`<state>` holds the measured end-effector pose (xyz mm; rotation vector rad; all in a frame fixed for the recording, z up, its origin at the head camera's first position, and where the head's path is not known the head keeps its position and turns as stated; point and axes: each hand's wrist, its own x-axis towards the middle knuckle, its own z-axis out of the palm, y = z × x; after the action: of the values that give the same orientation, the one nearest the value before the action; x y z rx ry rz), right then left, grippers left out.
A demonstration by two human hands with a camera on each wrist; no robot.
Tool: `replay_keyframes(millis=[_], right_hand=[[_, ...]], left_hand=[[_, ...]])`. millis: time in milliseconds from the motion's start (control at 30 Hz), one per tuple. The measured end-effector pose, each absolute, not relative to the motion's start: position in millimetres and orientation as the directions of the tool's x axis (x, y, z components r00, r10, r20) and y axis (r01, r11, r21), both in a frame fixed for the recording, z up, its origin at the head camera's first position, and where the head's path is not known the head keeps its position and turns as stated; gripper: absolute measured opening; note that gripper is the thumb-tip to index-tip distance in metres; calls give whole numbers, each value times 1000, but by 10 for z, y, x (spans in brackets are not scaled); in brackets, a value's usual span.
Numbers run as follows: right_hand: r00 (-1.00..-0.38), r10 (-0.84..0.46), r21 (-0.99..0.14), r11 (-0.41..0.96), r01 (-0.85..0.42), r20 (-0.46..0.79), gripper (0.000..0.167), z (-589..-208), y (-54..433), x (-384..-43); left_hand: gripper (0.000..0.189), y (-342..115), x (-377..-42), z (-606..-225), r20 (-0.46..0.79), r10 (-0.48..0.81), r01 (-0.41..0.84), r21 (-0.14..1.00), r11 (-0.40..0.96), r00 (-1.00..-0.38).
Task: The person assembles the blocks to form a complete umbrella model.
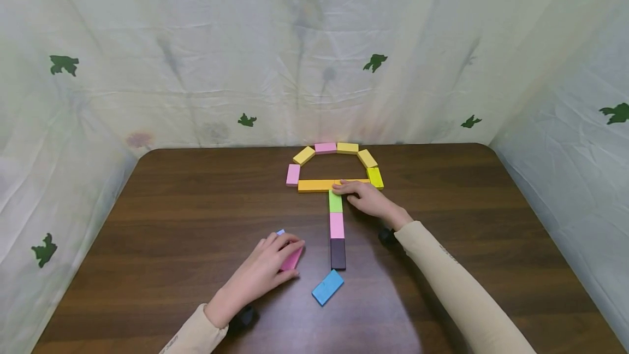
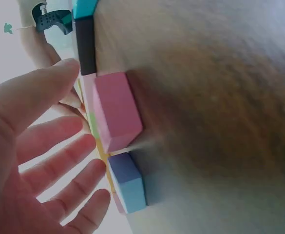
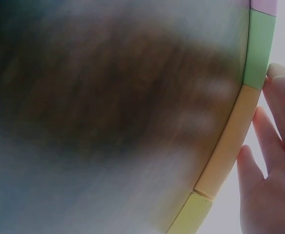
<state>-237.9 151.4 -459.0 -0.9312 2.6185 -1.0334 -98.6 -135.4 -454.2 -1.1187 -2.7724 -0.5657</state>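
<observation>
My left hand point(image 1: 262, 269) hovers over a pink block point(image 1: 292, 259), its thumb and fingers spread around it. In the left wrist view that pink block point(image 2: 117, 109) lies on the tabletop, with a small blue-and-purple block point(image 2: 128, 185) just past its end; the fingers point(image 2: 59, 161) are loosely bent and grip neither. Farther off, my right hand point(image 1: 368, 198) reaches over the row of orange blocks point(image 1: 316, 186), fingertips at the row near the top of the green block point(image 1: 336, 201). Its fingers are extended and hold nothing in the right wrist view.
Below the green block, a pink block point(image 1: 337, 225) and a dark block point(image 1: 338, 254) form a straight stem. A tilted blue block point(image 1: 327, 287) lies at its near end. Yellow blocks point(image 1: 347, 148) and pink ones arch above the orange row, near the back edge of the brown table point(image 1: 196, 206).
</observation>
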Motion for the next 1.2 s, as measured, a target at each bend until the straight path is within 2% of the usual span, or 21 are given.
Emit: replay_keyframes(millis=[300,433,567,833,1033,1200], right_hand=[[-789,-611,-666,563,-490,63,41,-4602,1518,-2382],[-786,-614,-668,559,-491,64,41,-4597,1518,-2383],[-789,-611,-673,561,-483,57,41,-4602,1523,-2391],[-791,-609,-677,559,-479,56,42,-4608,1527,-2393],[-785,-615,-669,553,-497,74,41,-4610,1521,-2389],[-785,-616,-672,554,-492,67,41,-4605,1522,-2380]], left_hand=[[53,-1386,-967,-4552,134,681,678,347,648,-720],[54,-1401,-934,-4509,86,715,685,385,619,-694],[51,-1413,-896,-4476,72,736,696,399,597,-673],[50,-1415,-845,-4510,104,723,698,385,604,-683],[54,-1499,-858,-4490,66,763,696,467,546,-642],[46,-1542,-866,-4508,50,789,710,474,521,-613]])
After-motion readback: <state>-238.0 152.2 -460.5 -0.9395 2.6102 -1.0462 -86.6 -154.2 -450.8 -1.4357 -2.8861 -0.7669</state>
